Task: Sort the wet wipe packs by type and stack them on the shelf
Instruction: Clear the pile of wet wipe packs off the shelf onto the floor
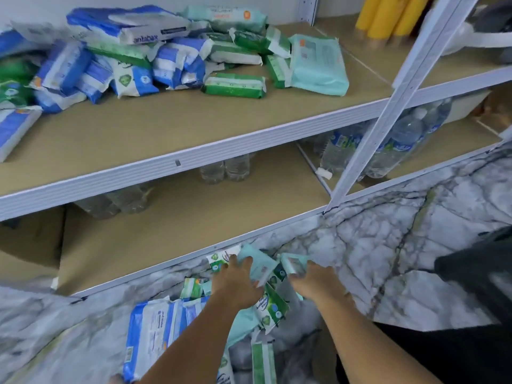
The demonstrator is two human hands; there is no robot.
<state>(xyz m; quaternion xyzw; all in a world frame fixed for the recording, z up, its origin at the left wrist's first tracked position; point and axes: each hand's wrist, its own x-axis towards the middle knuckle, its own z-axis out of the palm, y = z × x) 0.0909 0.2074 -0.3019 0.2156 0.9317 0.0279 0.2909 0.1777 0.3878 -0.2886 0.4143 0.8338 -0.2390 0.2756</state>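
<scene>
On the marble floor lies a pile of wet wipe packs (273,309), green-and-white, blue-and-white and mint. My left hand (235,281) grips a mint pack (259,263) at the top of that pile. My right hand (313,281) grips another mint pack (293,263) just to its right. A large blue-and-white pack (151,332) lies at the pile's left. On the upper shelf (177,162) several blue, green and mint packs (177,55) lie in a loose heap, with one mint pack (318,63) at the heap's right end.
A white metal upright (388,112) crosses the shelf on the right. Water bottles (388,145) stand on the lower shelf, more of them (225,169) further left. Yellow rolls (388,15) stand at the upper right. A dark bag (476,275) sits on the floor at right.
</scene>
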